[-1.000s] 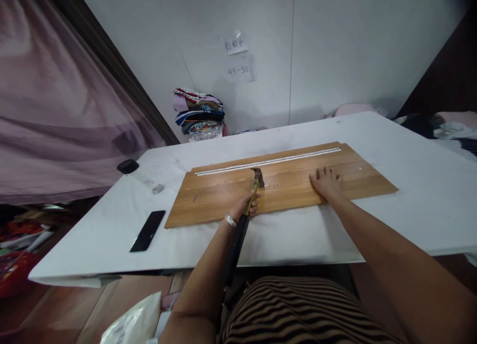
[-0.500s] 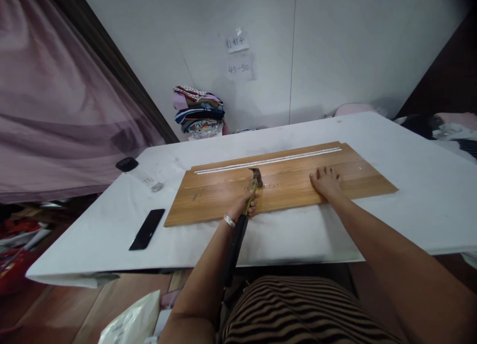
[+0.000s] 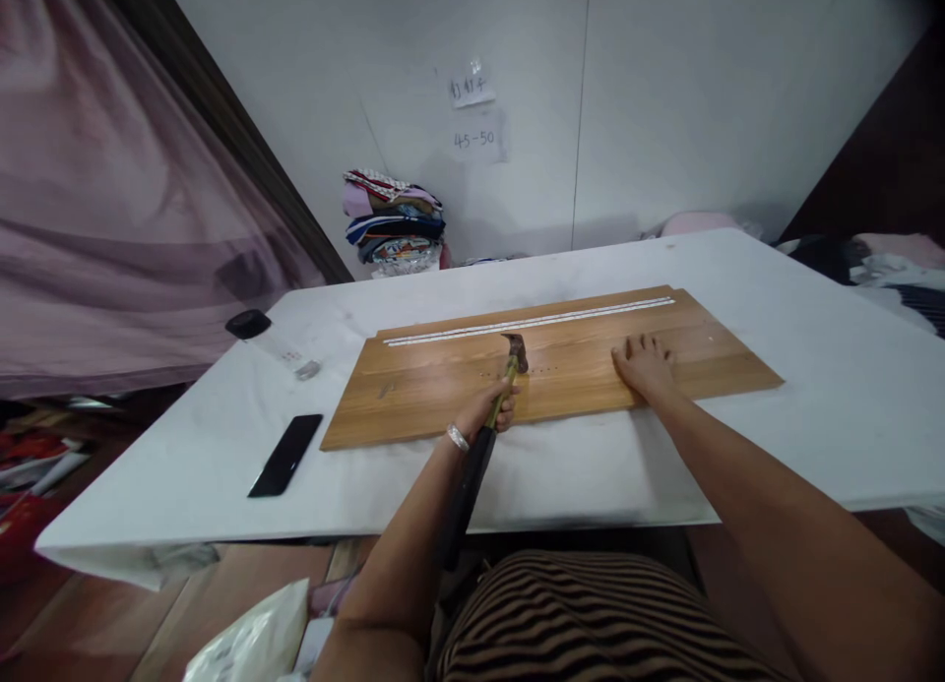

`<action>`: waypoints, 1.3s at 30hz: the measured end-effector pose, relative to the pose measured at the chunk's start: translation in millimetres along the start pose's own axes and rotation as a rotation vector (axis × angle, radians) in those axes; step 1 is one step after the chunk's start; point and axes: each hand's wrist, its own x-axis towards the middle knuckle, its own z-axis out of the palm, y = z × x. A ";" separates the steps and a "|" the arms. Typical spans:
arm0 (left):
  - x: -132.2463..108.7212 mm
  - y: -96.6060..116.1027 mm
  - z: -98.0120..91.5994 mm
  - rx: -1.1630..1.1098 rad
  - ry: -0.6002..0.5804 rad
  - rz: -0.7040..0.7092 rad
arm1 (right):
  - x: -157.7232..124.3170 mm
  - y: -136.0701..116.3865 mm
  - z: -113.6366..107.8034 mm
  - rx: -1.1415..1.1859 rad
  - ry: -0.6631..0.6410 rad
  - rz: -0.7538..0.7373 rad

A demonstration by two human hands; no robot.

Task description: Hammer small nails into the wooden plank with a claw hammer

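Note:
My left hand [image 3: 485,409] is wrapped round the yellow-green upper handle of a claw hammer [image 3: 472,475], whose black grip slants back toward my body. The hammer's head is over the middle of a wooden board [image 3: 420,397], beside a row of small dark dots, perhaps nails or holes; whether it touches the board I cannot tell. My right hand [image 3: 646,365] lies on the right part of the board with its fingers spread. Two thin white strips [image 3: 532,321] run along the board's far side.
The board lies on a white-covered table [image 3: 576,475]. To its left are a black phone [image 3: 286,456] and a clear bottle or jar with a black lid [image 3: 249,324]. Folded clothes [image 3: 395,219] are stacked by the wall. A plastic bag [image 3: 251,633] sits below the table's front edge.
The hammer and my left hand have shifted slightly to the right along the row of dots. My right hand stays on the board. The view has moved a little.

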 end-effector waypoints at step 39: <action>5.2 2.2 -6.3 -0.027 -0.066 0.000 | -0.5 0.8 0.2 -0.016 0.013 -0.008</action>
